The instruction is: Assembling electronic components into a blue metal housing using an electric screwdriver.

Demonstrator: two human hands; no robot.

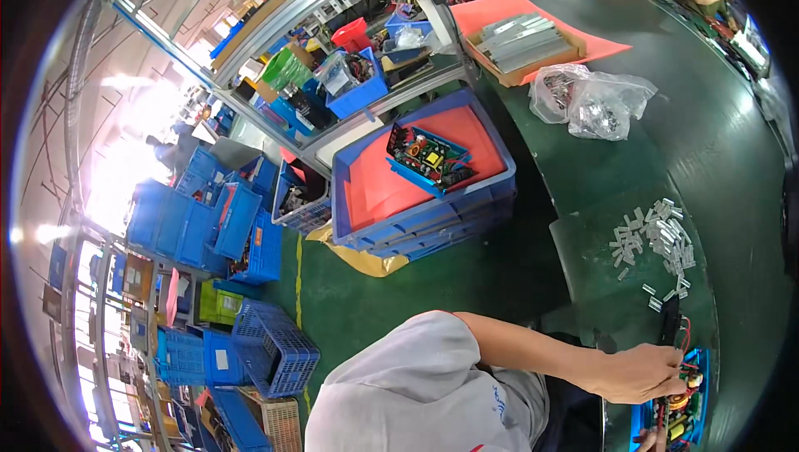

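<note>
Near stacked blue crates [441,232], a blue-cased circuit board [692,395] sits at the green worktable [716,144], partly hidden by the curled left hand [645,373], whose grip, like the cut-off right hand's [652,440], I cannot tell.

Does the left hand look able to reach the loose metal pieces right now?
Likely yes: the metal pieces lie uncovered on the bench, near the left hand, and nothing tall appears between. It would first have to leave the circuit board.
</note>
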